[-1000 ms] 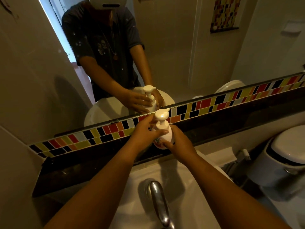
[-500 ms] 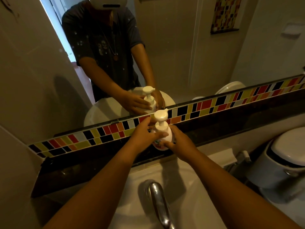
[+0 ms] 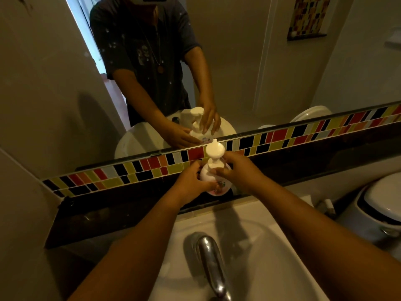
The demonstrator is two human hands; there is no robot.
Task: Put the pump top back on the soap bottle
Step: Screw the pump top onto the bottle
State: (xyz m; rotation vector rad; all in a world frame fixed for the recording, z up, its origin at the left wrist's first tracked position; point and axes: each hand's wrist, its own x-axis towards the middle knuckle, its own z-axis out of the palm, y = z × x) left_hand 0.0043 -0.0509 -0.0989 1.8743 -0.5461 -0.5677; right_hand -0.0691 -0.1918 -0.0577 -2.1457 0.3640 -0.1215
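A white soap bottle (image 3: pixel 217 183) with a pink printed label stands upright on the dark ledge (image 3: pixel 130 213) behind the sink. Its white pump top (image 3: pixel 214 151) sits on the bottle's neck, nozzle pointing away from me. My left hand (image 3: pixel 192 183) wraps the bottle's lower body from the left. My right hand (image 3: pixel 240 170) is at the neck, with thumb and fingertips around the pump's collar from the right. The bottle's base is hidden behind my fingers.
A white sink (image 3: pixel 249 246) with a chrome tap (image 3: pixel 211 263) lies below my arms. A mirror (image 3: pixel 271 72) above a coloured tile strip (image 3: pixel 303 135) reflects me and the bottle. At the right stands a white toilet (image 3: pixel 384 200).
My left hand slid from the pump's neck down to the bottle's body. My right hand rose from the body to the pump's collar. The bottle stayed on the ledge.
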